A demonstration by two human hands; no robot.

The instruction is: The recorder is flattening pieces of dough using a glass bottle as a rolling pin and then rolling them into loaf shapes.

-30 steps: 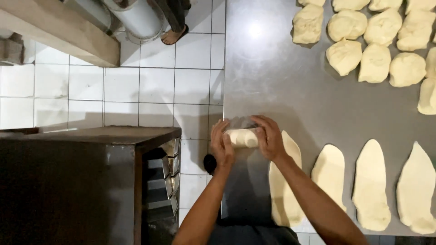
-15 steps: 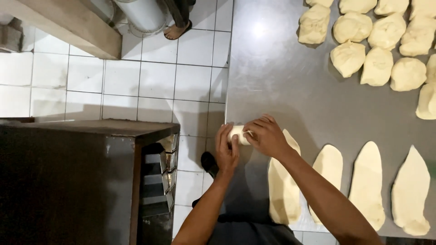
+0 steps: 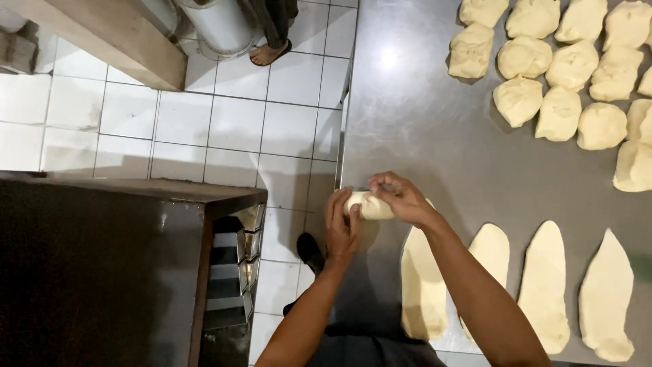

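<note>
Steel worktop (image 3: 421, 122), left hand (image 3: 341, 228) and right hand (image 3: 401, 197) both closed around a rolled dough piece (image 3: 370, 206) at the worktop's near-left edge, its ends hidden by fingers, flattened dough ovals (image 3: 543, 285) alongside, dough balls (image 3: 557, 61) cut off top right, dark rack (image 3: 234, 272) holding stacked metal tins, contents unclear

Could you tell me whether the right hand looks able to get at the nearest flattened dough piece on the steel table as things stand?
Probably yes. The flattened dough piece lies just under the right forearm with nothing on it, but the right hand and left hand are both holding the dough roll.
</note>
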